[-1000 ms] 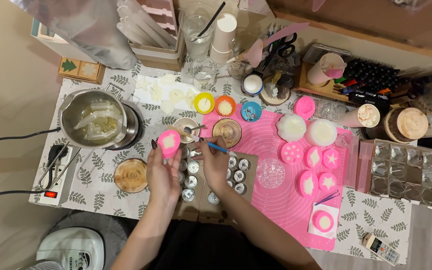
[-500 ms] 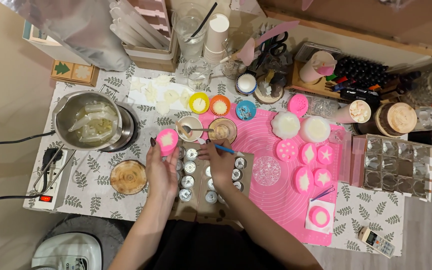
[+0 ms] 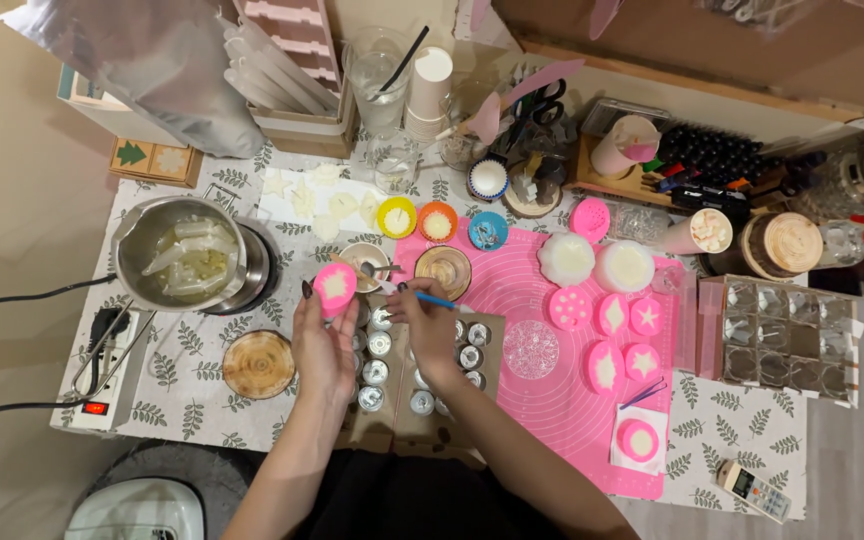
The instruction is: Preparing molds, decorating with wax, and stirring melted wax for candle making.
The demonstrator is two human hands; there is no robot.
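The left hand [image 3: 320, 340] is raised above the near middle of the table, fingers curled around a small pink mould [image 3: 334, 288] whose white filling faces up. Just to its right, the right hand [image 3: 430, 325] pinches a thin blue-handled tool [image 3: 433, 299] between fingertips and thumb, the rest of the hand loosely closed; the tool's pale tip points left toward the mould (whether it touches the mould I cannot tell).

Beneath both hands lies a brown cardboard sheet [image 3: 492, 330] carrying rows of small metal cups [image 3: 379, 344]. Just beyond the hands sit a small white bowl [image 3: 364, 259] with a spoon in it and a round wooden coaster [image 3: 443, 270] at the far left corner of the pink silicone mat [image 3: 552, 400]. On that mat, to the right, stand several more pink moulds with white star and oval shapes [image 3: 617, 335], and two round white cakes [image 3: 597, 262] farther back.

At the left, a steel pot [image 3: 182, 258] holding pale chunks rests on a hotplate, with a power strip [image 3: 112, 370] at the table's near left and another wooden coaster [image 3: 258, 364] between it and the left hand. Yellow, orange and blue cupcake cases [image 3: 437, 220] line up beyond the bowl. A remote control [image 3: 757, 489] lies at the near right corner.
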